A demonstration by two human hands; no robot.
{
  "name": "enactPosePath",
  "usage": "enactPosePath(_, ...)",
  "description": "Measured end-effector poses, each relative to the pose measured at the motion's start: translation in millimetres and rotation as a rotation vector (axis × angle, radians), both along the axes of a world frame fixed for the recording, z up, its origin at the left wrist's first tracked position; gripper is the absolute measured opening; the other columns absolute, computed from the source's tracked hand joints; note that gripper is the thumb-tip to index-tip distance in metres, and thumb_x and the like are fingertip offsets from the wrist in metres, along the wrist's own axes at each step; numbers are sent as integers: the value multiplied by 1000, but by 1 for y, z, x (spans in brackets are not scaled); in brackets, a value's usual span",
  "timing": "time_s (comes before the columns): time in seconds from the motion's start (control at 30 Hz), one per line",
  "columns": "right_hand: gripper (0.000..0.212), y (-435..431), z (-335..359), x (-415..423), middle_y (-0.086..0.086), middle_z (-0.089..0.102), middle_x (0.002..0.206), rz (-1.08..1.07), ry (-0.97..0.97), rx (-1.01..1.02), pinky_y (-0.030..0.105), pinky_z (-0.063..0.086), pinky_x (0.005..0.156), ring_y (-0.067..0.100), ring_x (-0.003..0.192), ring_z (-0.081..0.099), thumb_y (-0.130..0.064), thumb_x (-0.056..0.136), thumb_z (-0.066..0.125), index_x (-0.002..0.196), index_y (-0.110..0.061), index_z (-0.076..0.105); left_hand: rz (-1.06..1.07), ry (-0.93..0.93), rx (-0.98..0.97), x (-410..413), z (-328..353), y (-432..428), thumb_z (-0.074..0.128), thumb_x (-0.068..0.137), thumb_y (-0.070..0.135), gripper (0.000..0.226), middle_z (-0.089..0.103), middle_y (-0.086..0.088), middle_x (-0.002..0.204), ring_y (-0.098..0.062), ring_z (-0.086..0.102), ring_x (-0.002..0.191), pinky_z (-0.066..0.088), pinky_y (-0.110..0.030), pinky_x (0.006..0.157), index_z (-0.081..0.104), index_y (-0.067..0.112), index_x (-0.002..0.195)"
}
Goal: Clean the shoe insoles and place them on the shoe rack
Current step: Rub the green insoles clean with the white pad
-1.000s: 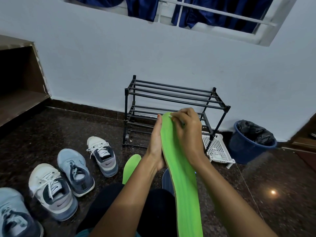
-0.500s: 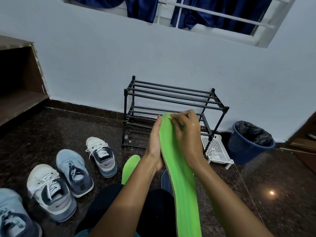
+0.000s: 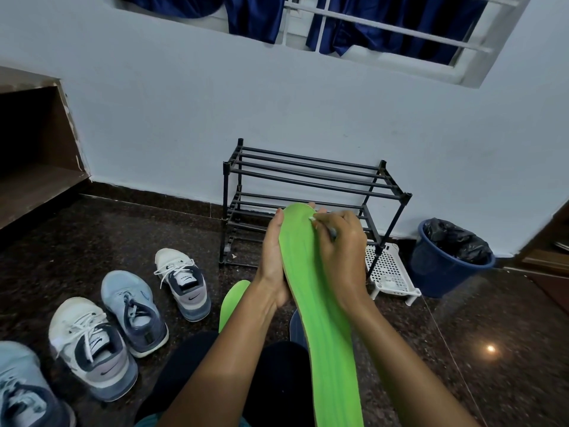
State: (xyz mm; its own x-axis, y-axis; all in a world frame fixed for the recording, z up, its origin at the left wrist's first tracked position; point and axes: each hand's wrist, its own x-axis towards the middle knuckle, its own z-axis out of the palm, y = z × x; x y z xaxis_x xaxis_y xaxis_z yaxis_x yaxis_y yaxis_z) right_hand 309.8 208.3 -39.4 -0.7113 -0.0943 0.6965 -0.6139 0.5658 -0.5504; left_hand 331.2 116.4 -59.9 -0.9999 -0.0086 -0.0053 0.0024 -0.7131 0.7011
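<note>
A long bright green insole (image 3: pixel 320 303) stands up in front of me, toe end at the top. My left hand (image 3: pixel 272 260) holds it from the left and behind. My right hand (image 3: pixel 341 248) grips a small brush (image 3: pixel 323 226) with white bristles and presses it on the insole's toe end. A second green insole (image 3: pixel 232 300) lies on the floor beside my left forearm. The black two-tier shoe rack (image 3: pixel 311 186) stands against the wall right behind the hands, with nothing on its bars.
Several grey and white sneakers (image 3: pixel 181 282) sit on the dark floor at the left. A white perforated tray (image 3: pixel 391 272) lies right of the rack, and a blue bin (image 3: pixel 446 263) with a black liner stands beyond it. A wooden shelf (image 3: pixel 34 167) is at far left.
My right hand has shifted slightly along the toe end of the insole with the brush. The left hand keeps the same hold.
</note>
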Motion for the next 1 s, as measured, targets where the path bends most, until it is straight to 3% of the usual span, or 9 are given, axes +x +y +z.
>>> enactPosePath(0.1,11,-7,3,0,-2,52,87,15,33,-34,29,48,77,17,86,54,1,84,61,93,0,68,-9,27,-13,1,-2,-2,25,99,49,53,73,-6,97,-16,70,83,56,-26,66,60,15,122)
enactPosePath(0.17,12,-11,3,2,-1,51,87,28,42,-46,28,48,77,16,85,53,1,84,61,93,0,68,-7,28,-14,1,-2,-2,26,98,50,54,73,-6,97,-16,70,84,57,-26,66,62,16,119)
enactPosePath(0.33,17,-25,-8,20,3,53,88,118,22,7,10,36,81,10,88,48,-1,84,60,98,0,68,-26,-1,-2,0,-2,2,15,90,68,75,61,-5,130,-27,57,120,45,-37,103,53,18,133)
enactPosePath(0.4,17,-27,-11,27,5,56,87,137,12,-1,6,32,81,7,85,48,-1,82,60,96,-2,69,-20,-1,12,-2,-2,2,8,87,72,80,59,-3,133,-30,53,124,40,-42,106,52,23,133)
enactPosePath(0.53,13,-21,-2,25,5,58,85,157,-19,-4,13,40,79,12,84,54,2,80,64,91,-1,70,-32,-5,26,-1,-3,2,13,90,70,78,64,-7,125,-26,59,117,50,-34,94,58,17,127)
enactPosePath(0.6,11,-17,5,17,4,57,85,116,-12,-1,8,38,76,16,83,54,3,79,65,88,-1,70,-21,7,21,0,-4,3,22,95,60,66,71,-8,108,-20,68,99,56,-29,79,64,14,117)
enactPosePath(0.7,10,-14,10,10,3,57,85,71,-15,-35,5,36,74,18,84,55,4,78,65,85,-1,70,-19,28,2,0,-5,2,28,96,51,56,72,-7,93,-18,70,85,55,-27,73,68,13,104)
enactPosePath(0.9,18,-26,-2,29,-1,60,84,156,-92,-78,18,42,78,13,83,57,6,76,63,83,-8,72,-13,-6,45,-1,-1,2,16,98,51,60,68,-4,118,-19,64,109,47,-30,96,66,23,114)
enactPosePath(1.0,16,-23,2,26,2,58,84,175,-96,-59,11,39,76,12,82,55,6,78,63,86,-5,71,-18,-18,34,0,-1,2,19,98,52,58,65,-6,123,-21,61,114,48,-31,96,61,18,120)
